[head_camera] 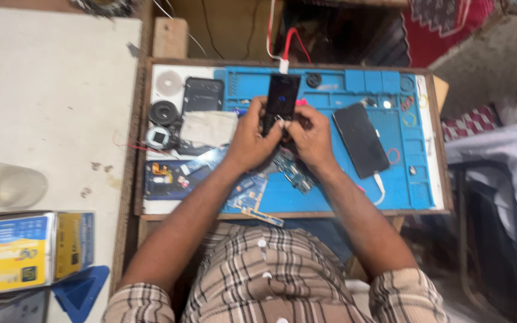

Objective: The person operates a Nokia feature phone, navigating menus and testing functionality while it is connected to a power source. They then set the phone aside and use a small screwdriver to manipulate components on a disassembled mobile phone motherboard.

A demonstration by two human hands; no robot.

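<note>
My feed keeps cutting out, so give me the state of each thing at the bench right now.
Left hand: gripping the black phone.
Right hand: on the phone's lower end.
Black phone: held up, cable plugged in on top.
Second phone: flat on blue mat, screen dark, white cable attached.
Circuit board: bare, lying on mat.

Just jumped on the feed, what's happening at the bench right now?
A person seated at a blue repair mat holds a dark phone upright over it with both hands: the left hand grips its lower part and the right hand works at its bottom edge. A red and white cable plugs into its top. A second phone lies on the mat to the right, and a circuit board lies below the hands.
</note>
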